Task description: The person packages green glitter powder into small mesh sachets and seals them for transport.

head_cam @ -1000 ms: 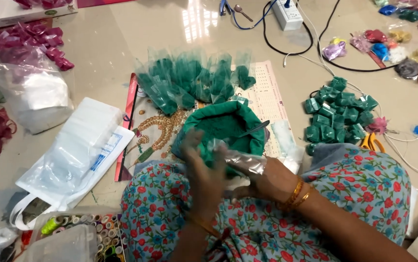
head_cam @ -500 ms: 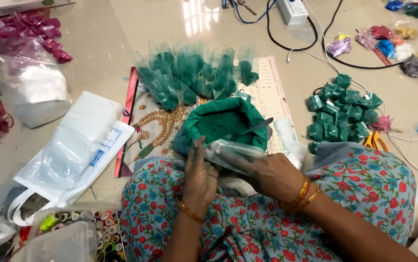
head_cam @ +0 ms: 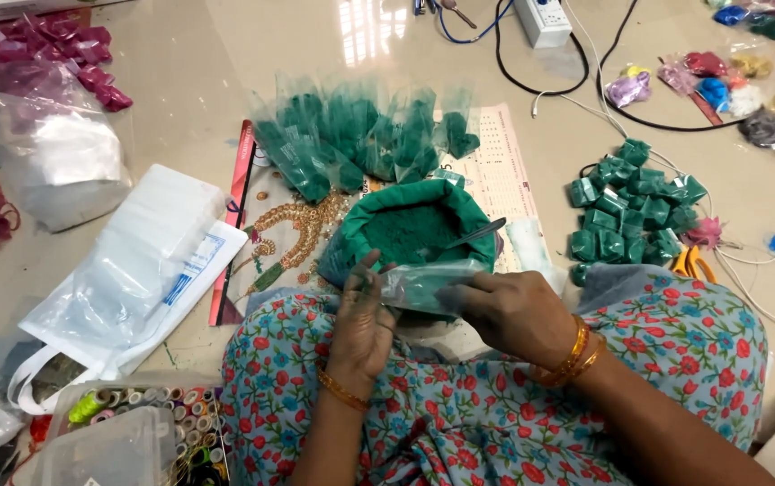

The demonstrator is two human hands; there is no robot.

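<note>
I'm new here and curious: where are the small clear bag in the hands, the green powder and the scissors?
Clear bag (head_cam: 428, 286), head view: middle of its plastic.
Green powder (head_cam: 405, 229), head view: middle of the heap.
Scissors (head_cam: 691, 264), head view: orange handle.

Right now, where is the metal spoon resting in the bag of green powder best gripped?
Probably by the bare handle end, which sticks out over the right rim of the green powder bag. Come in from the right with fingers pinching the flat handle; its bowl end is buried in the powder.
</note>
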